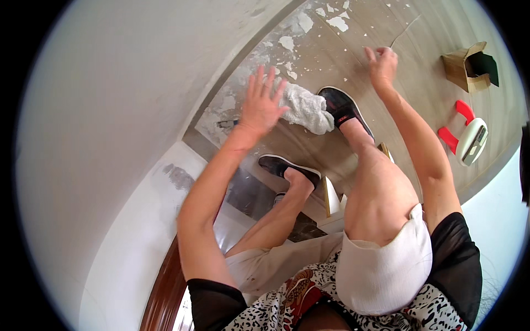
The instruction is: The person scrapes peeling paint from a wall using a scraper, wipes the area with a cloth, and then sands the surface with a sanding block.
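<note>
My left hand (260, 107) is open, palm down and fingers spread, over the floor beside the wall. A crumpled white towel (305, 109) lies just right of its fingers, reaching to my right shoe (345, 105). Partly hidden by my left wrist is a small tool (226, 124) with a blue part; its kind is unclear. My right hand (383, 67) is farther right, fingers curled together. From its fingertips a thin pale strand (407, 27) runs up and away to the right. White paint flakes (338, 23) are scattered on the floor ahead of both hands.
An open cardboard box (457, 67) with something dark in it stands at the far right. Nearer is a white rounded thing (472, 142) with red legs. A pale wall (127, 110) curves along the left. White-sided pieces (330, 196) stand between my legs.
</note>
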`<state>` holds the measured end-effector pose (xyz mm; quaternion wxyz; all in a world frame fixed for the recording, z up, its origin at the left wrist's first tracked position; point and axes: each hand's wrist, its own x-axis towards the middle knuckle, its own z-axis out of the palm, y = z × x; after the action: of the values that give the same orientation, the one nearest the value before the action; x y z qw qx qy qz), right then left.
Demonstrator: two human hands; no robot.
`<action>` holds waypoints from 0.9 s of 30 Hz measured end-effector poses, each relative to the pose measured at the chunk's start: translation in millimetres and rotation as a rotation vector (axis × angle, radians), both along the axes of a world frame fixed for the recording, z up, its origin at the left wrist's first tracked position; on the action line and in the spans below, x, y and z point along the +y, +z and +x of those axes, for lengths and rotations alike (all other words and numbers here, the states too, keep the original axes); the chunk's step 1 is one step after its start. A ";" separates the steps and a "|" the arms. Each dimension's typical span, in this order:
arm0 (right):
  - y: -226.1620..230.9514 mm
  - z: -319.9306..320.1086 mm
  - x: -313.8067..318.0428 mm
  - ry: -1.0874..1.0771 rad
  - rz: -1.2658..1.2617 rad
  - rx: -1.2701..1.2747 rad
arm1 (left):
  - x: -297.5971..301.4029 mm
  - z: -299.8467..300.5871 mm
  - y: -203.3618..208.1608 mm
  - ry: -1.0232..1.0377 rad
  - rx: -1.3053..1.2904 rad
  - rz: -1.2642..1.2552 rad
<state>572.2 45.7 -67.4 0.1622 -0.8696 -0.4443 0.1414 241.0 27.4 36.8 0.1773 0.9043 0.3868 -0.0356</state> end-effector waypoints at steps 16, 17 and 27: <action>10.9 -34.6 1.9 0.074 0.127 0.088 | -76.4 3.5 -64.9 0.771 -0.603 0.049; 18.8 -54.9 -0.2 0.186 0.001 0.141 | -86.4 -8.1 -69.3 1.115 -0.642 -0.015; 52.1 -137.3 -8.7 0.499 -0.017 0.645 | -68.6 -125.6 -130.6 2.246 -0.189 0.023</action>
<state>434.9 37.0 -15.4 0.2466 -0.6474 -0.5670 0.4456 115.4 -41.2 -93.9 0.1290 0.0446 0.9668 0.2162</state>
